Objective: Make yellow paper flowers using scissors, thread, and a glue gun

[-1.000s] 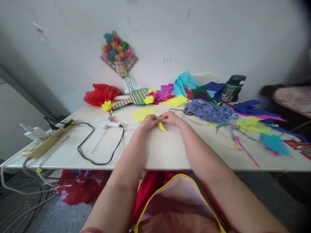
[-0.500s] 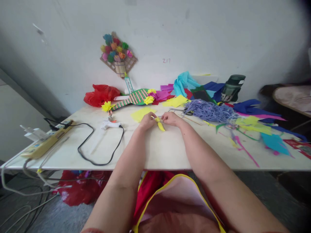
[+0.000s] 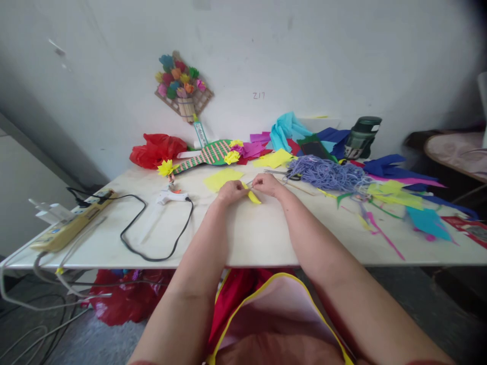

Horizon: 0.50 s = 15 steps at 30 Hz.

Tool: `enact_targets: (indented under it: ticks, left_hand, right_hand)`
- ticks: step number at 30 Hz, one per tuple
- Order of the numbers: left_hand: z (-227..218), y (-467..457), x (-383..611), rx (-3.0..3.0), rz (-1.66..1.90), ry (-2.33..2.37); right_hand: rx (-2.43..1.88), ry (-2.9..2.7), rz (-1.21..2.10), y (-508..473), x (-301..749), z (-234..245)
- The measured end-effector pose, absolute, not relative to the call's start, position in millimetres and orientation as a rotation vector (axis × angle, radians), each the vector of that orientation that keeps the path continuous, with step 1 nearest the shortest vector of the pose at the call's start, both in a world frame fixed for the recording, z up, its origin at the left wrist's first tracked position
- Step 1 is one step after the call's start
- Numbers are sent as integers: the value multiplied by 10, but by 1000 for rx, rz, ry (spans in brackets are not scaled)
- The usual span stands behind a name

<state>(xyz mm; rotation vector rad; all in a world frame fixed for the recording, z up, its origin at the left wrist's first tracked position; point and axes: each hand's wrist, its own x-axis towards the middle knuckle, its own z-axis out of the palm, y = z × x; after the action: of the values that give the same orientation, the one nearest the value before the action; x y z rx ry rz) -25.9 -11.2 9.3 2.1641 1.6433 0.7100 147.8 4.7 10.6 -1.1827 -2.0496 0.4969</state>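
Observation:
Over the middle of the table, my left hand (image 3: 232,192) is closed in a pinch on a folded strip of yellow crepe paper (image 3: 254,196), whose lower end sticks out toward me. Close beside it, my right hand (image 3: 267,184) pinches what looks like a thin piece of string (image 3: 249,183) crossing the paper; the fingertips partly hide it. Behind my left hand lies a flat yellow paper sheet (image 3: 221,178). A pair of scissors (image 3: 292,175) and a thin stick (image 3: 301,188) rest just beyond my right hand, next to a heap of purple string (image 3: 327,174).
A white glue gun (image 3: 172,196) with a black cord lies left, near a yellow power strip (image 3: 74,220). A green decorated lute shape (image 3: 216,153) and red plastic bag (image 3: 158,148) stand at the back. Colored paper scraps (image 3: 426,222) and a dark green bottle (image 3: 363,137) are right.
My hands have drawn slightly closer together around the yellow paper. Its lower end has swung a little to the right. The view has shifted slightly.

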Motion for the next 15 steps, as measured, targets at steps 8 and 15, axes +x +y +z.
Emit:
enact_targets:
  ticks: [8, 15]
  left_hand:
    - [50, -92, -233, 2159, 740, 1595]
    - [74, -127, -186, 2176, 787, 1681]
  right_hand:
    - [-1221, -1928, 686, 14, 1380, 104]
    - [-1085, -1928, 718, 25, 1354, 68]
